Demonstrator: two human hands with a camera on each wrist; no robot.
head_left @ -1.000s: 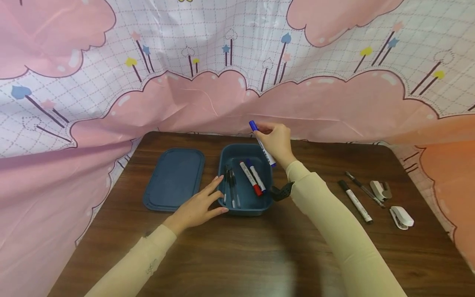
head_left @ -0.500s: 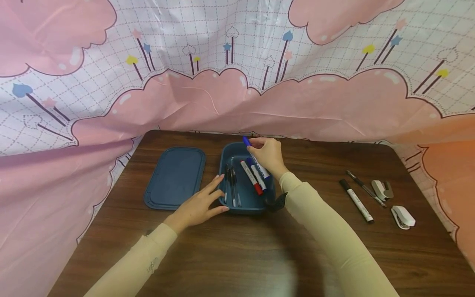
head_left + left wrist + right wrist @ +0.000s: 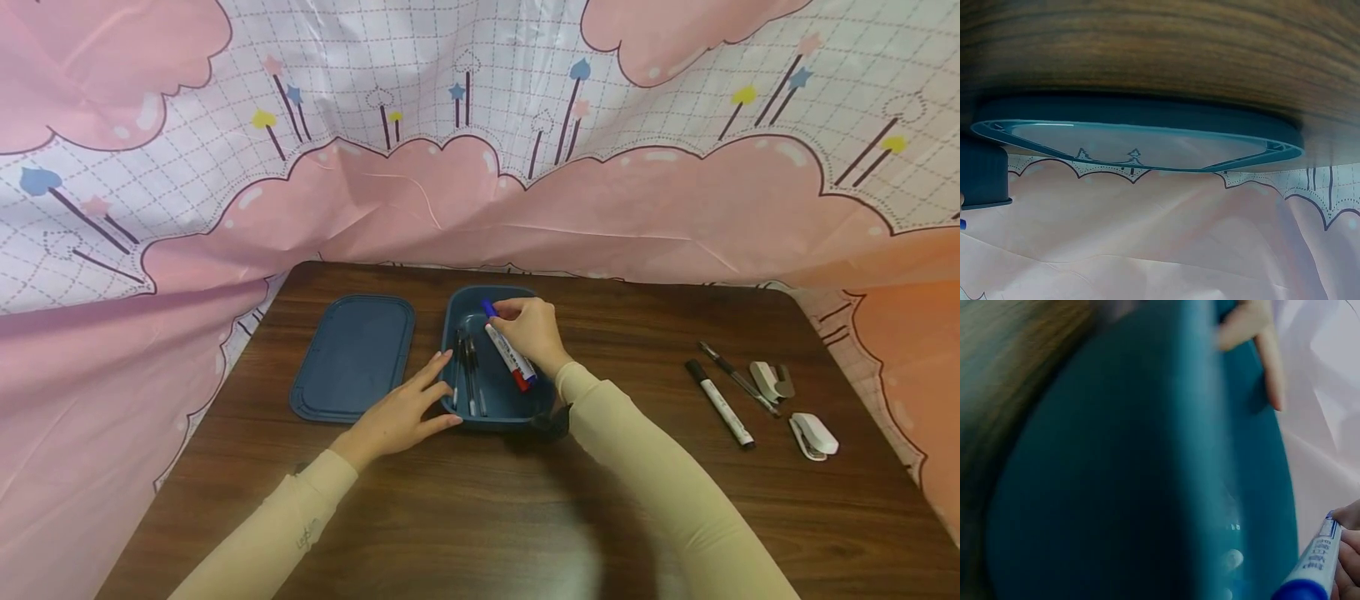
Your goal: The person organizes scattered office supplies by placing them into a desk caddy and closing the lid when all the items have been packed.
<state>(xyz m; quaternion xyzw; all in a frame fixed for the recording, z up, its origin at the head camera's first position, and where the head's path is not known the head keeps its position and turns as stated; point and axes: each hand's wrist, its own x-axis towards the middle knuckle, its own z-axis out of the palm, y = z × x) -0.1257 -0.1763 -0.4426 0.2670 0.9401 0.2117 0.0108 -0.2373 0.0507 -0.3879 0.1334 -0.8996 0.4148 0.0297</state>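
Observation:
My right hand (image 3: 531, 333) pinches a blue whiteboard marker (image 3: 1319, 559) low inside the dark blue bin (image 3: 498, 423). The marker slants over the red marker (image 3: 520, 382) lying on the bin floor and partly hides it. Another blue marker seen there earlier is covered. Along the bin's left side lie several slim pens (image 3: 471, 379). My left hand (image 3: 397, 421) rests at the bin's left rim, fingers spread and fairly straight. In the right wrist view, fingers of the left hand (image 3: 1247, 328) touch the far wall.
A flat blue lid (image 3: 356, 358) lies left of the bin. To the right are a black-capped marker (image 3: 720, 404), a pen (image 3: 738, 379), a small white-and-grey device (image 3: 771, 382) and a white mini stapler (image 3: 813, 437). A patterned cloth (image 3: 450, 200) hangs behind the table.
My right hand has lowered the blue marker from above the bin's right rim down and left into the bin. My left hand stays at the left rim.

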